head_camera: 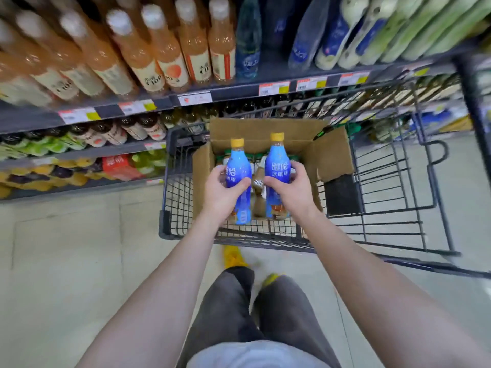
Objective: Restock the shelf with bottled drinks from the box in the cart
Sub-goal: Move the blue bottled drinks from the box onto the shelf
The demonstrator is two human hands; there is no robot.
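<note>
A blue yellow-capped bottle (240,179) is gripped upright by the left hand (222,193), a matching bottle (276,173) by the right hand (291,191), above the open cardboard box (326,155).

Blue yellow-capped bottles (240,179), brown cardboard box (292,136), black wire cart (385,181), orange shelf bottles (164,54).

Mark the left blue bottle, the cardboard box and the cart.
left blue bottle (240,166): head view, on its blue label.
cardboard box (265,128): head view, on the far flap.
cart (164,221): head view, on the near-left frame corner.
</note>
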